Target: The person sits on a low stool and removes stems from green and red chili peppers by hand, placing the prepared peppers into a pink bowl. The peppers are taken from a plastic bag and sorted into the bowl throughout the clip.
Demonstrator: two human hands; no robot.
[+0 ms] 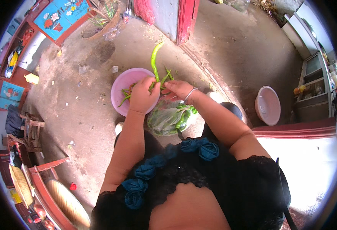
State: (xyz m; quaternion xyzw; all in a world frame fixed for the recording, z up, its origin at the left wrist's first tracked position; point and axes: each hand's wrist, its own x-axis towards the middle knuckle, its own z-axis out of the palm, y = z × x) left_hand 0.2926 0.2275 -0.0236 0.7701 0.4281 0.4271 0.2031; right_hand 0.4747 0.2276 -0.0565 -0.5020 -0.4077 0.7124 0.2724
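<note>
My left hand (144, 95) grips a long, pale green chili pepper (154, 59) at its lower end, and the pepper's tip points up and away from me. My right hand (180, 89), with a silver bangle at the wrist, is close beside it, fingertips near more green peppers (165, 77). Whether those fingers hold anything is unclear. Beneath my left hand stands a pink plastic basin (117, 86) with several green peppers (124, 96) and a reddish one in it. A clear plastic bag (162, 119) of green peppers (187, 116) lies between my feet.
A second pink basin (268, 105) sits on the floor to the right, past a raised threshold (198, 64). Ahead are a red-framed door (185, 23) and a wicker basket (101, 30). A wooden stool (33, 130) and blue painted cabinets (56, 21) line the left side.
</note>
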